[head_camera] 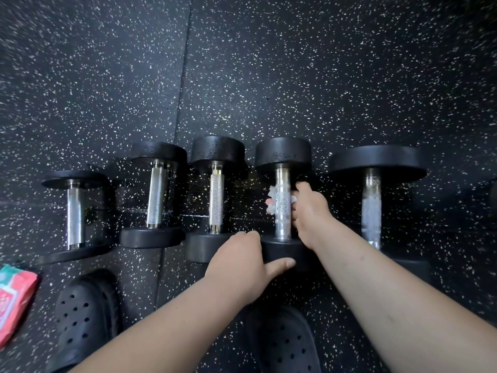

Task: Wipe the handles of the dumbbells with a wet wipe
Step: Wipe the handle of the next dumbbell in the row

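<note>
Several black dumbbells with steel handles lie side by side on the speckled rubber floor. My right hand (309,211) is curled round the handle of the fourth dumbbell (283,203) from the left, with a white wet wipe (271,201) wrapped under its fingers and showing on the handle's left side. My left hand (242,261) grips the near black head (279,253) of that same dumbbell, thumb along its front. The handle of the rightmost dumbbell (371,208) looks wet and streaked. The three handles to the left (216,200) look dry.
A red, white and green wet wipe pack (13,300) lies on the floor at the lower left. Two black perforated clogs (86,313) (285,343) are at the bottom of the view. Bare floor stretches beyond the dumbbells.
</note>
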### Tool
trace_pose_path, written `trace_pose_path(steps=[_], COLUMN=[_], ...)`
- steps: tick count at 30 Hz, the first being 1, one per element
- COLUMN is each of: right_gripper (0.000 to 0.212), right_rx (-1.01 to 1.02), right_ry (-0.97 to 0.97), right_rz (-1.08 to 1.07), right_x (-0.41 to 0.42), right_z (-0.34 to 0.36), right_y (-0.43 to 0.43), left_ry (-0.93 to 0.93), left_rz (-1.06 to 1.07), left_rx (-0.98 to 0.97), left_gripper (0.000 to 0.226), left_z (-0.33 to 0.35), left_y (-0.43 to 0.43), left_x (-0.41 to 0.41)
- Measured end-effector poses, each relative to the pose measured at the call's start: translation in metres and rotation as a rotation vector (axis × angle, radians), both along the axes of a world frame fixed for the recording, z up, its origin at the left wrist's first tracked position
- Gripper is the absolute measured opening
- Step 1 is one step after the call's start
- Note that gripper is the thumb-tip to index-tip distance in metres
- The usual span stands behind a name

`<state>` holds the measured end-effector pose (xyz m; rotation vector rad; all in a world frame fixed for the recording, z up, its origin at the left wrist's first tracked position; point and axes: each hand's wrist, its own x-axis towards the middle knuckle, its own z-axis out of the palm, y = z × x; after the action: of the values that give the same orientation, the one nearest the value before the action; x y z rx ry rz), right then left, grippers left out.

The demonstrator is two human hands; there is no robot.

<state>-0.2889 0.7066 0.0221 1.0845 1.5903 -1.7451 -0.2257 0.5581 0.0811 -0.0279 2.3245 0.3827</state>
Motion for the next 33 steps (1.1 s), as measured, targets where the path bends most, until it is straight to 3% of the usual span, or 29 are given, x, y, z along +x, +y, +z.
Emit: trace_pose_path(steps=[2,5,11,21,25,30,33], right_gripper=[0.075,0.067,0.019,0.005,0.008,0.008,0.007], right_rx=[-0.005,-0.002,0.309,0.765,0.828,0.753,0.751], right_ry=[0.038,0.073,0.196,0.575,0.568,0.591,0.617], right_rz=[0.041,0.018,0.133,0.41,0.541,0.486,0.56], right_x=[-0.002,-0.001,0.016,0.033,0.022,0.018,0.022], right_z=[-0.001,0.006,-0.004,0.002,0.003,0.007,0.003], right_y=[-0.001,-0.001,0.008,0.002,-0.004,0.014,0.005], left_ry=[-0.046,-0.097,-0.134,-0.123,-0.137,-0.147,-0.164], left_rz=[-0.012,-0.04,-0.031,0.003,-0.004,0.047,0.049], left_rx=[-0.002,-0.028,-0.003,0.036,0.02,0.031,0.02], left_gripper=[0.07,0.073,0.075,0.073,0.073,0.076,0.075], left_z=[-0.002,-0.004,-0.01,-0.015,-0.014,-0.016,-0.012], left_y=[0.001,0.002,-0.001,-0.004,-0.004,-0.001,0.001], left_x=[-0.007,-0.009,-0.009,-0.007,-0.007,-0.002,-0.003])
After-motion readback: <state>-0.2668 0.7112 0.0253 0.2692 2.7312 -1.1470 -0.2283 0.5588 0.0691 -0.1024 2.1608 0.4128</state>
